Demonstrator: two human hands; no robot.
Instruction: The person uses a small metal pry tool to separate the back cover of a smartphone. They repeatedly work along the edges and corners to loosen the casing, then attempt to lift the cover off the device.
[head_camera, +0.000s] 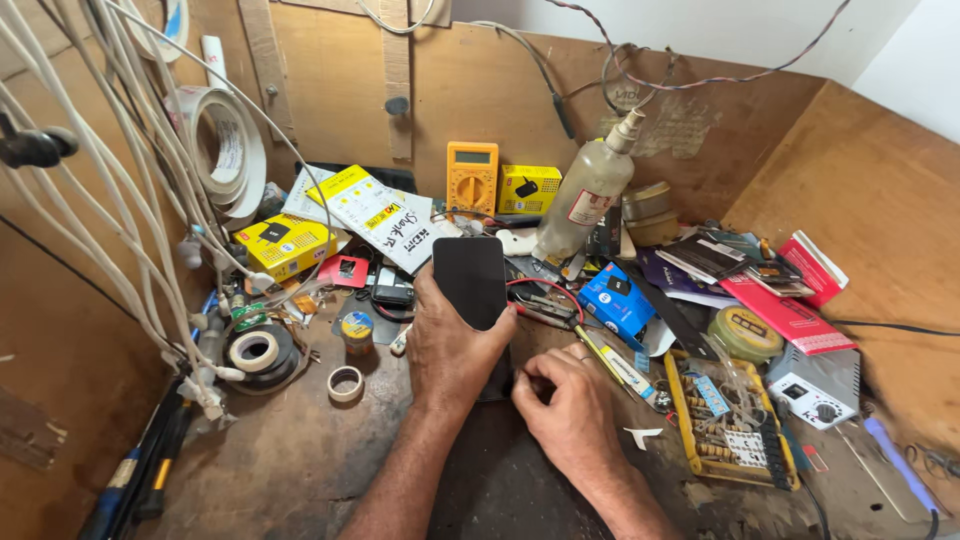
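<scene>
My left hand holds a black smartphone upright over the middle of the workbench, dark screen facing me, fingers wrapped around its lower half. My right hand rests on the bench just right of and below the phone, fingers curled inward near the phone's bottom edge. Whether it pinches something small there I cannot tell. A yellow-handled tool lies just beyond the right hand.
Cluttered wooden bench: yellow multimeter, yellow boxes, clear bottle, blue box, red booklets, yellow screwdriver-bit tray, tape rolls, white cables hanging at left, tools at lower left.
</scene>
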